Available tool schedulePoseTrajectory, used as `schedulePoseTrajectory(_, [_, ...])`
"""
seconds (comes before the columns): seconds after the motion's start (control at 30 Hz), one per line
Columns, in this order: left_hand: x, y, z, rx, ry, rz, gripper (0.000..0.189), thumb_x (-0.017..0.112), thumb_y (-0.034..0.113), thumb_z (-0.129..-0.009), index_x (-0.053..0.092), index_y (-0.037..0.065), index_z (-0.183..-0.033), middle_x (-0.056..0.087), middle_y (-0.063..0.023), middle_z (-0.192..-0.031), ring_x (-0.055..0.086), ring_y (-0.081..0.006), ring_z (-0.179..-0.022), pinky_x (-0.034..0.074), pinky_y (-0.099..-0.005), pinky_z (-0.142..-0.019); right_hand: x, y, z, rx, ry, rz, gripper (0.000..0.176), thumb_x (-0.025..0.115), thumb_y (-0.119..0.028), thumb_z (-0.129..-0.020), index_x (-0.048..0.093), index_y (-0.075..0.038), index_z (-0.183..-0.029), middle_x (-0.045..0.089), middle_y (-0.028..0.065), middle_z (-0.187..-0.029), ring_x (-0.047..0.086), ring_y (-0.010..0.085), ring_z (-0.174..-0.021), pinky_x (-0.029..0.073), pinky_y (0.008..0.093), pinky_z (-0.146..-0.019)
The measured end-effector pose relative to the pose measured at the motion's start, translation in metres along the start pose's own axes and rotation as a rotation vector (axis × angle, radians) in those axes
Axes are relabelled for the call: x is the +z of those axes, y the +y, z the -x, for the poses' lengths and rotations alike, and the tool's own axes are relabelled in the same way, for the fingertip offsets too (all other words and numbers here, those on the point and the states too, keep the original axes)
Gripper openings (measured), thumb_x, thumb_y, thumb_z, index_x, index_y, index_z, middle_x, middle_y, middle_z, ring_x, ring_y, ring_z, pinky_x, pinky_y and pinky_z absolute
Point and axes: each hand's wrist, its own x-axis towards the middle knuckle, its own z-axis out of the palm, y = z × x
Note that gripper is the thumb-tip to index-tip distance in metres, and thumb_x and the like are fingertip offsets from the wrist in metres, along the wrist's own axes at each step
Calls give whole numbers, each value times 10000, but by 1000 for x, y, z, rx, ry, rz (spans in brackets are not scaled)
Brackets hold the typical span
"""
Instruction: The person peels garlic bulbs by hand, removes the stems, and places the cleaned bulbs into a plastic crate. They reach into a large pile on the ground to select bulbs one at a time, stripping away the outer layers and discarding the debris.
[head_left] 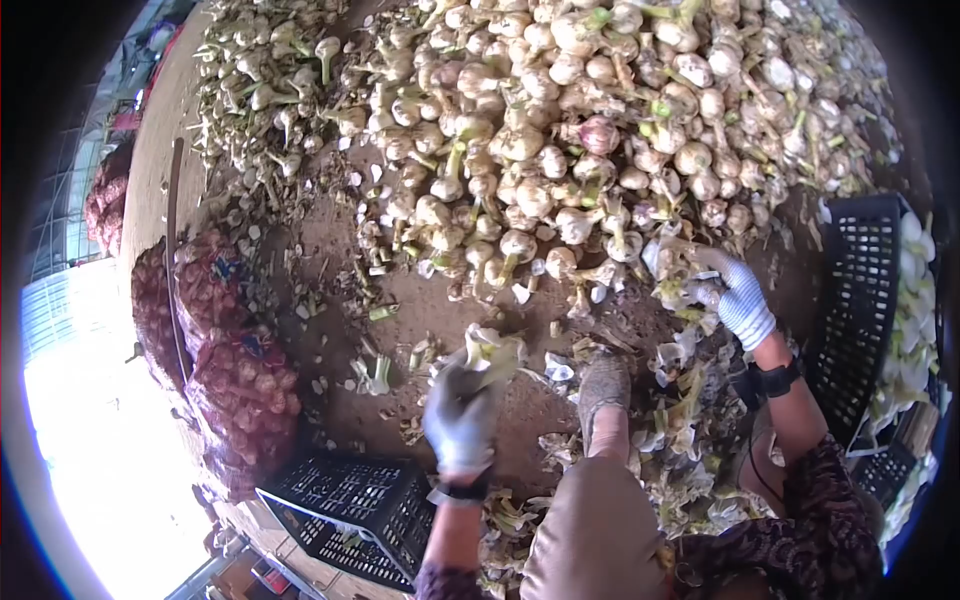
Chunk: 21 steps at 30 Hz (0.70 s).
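My right hand (738, 300), in a white knit glove, is closed around a garlic bulb (675, 268) with loose papery skin, at the near edge of the big heap of garlic bulbs (520, 140). My left hand (462, 415), in a white glove with dark fingers, is smeared by motion over the brown floor (400, 330). Pale garlic skin (490, 350) shows right at its fingertips; I cannot tell whether it is held. Cut stem pieces (372, 375) lie left of that hand.
Red mesh bags (240, 370) full of bulbs stand at left. A black crate (350, 510) sits in front of them. Another black crate (858, 310) at right holds pale bulbs (910, 300). My shoe (605, 385) rests among peeled skins (685, 400).
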Motion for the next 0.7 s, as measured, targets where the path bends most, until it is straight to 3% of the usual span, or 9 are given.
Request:
schedulePoseTrajectory(0.03, [-46,-23,10,38,98,-369,260,676,65,-714,645,52,-971,648,-53,-888,608,-160,-803,482,-292,-735,-11,12,1,4,95,141,445,701,-54,-730,579,-52,-1158,628,89,-1093,591,185,-990,489,302,-830])
schedulePoseTrajectory(0.07, [-78,-76,12,118,142,-170,282,672,170,-736,653,73,-1001,657,-52,-917,620,-181,-859,490,-321,-782,-16,4,2,60,108,211,430,689,-56,-732,583,-44,-1149,645,89,-1064,606,188,-951,484,304,-835])
schedulePoseTrajectory(0.1, [-138,-124,30,-118,-86,-209,334,570,281,-819,636,55,-1056,653,-103,-989,627,-227,-892,491,-343,-811,-20,3,4,45,189,334,422,699,-98,-736,586,-39,-1138,649,127,-1055,620,213,-947,483,316,-839])
schedulePoseTrajectory(0.23, [-210,-186,81,-287,-33,-629,367,601,219,-798,584,51,-1124,604,-129,-1050,600,-245,-930,499,-363,-777,-49,37,-10,-52,423,626,417,720,-201,-734,591,-41,-1096,646,132,-1029,608,256,-998,465,345,-874])
schedulePoseTrajectory(0.43, [-168,-162,44,-183,45,-630,488,649,127,-766,507,45,-1226,530,-168,-1140,560,-272,-987,511,-392,-726,-51,22,-59,167,204,889,463,646,-157,-765,513,-97,-1204,542,181,-1202,573,328,-1028,487,360,-880])
schedulePoseTrajectory(0.57, [-119,-151,5,260,64,-337,594,681,65,-745,456,41,-1295,481,-195,-1201,534,-289,-1025,520,-411,-692,-32,12,-77,173,94,1243,372,627,-140,-755,548,-78,-1113,585,154,-993,615,298,-881,509,409,-770])
schedulePoseTrajectory(0.63, [-55,-48,3,616,120,-790,584,663,-84,-634,526,-9,-1197,446,-170,-1239,509,-291,-1058,460,-383,-895,-33,7,-76,165,69,1319,331,635,-124,-754,564,-78,-1074,599,144,-940,621,292,-821,508,386,-748])
schedulePoseTrajectory(0.67, [-33,-70,-2,337,-47,-380,494,650,-63,-636,566,-8,-1119,486,-162,-1196,515,-288,-1053,421,-379,-939,-35,2,-74,296,-25,1170,330,637,-115,-755,567,-80,-1075,604,141,-927,620,282,-815,507,371,-746])
schedulePoseTrajectory(0.7, [-7,-38,-2,458,-115,-290,381,628,-43,-655,595,-15,-1033,557,-147,-1100,545,-270,-1002,446,-361,-894,-36,-2,-72,419,-117,1016,329,638,-106,-756,569,-82,-1076,609,138,-915,619,272,-809,507,357,-744])
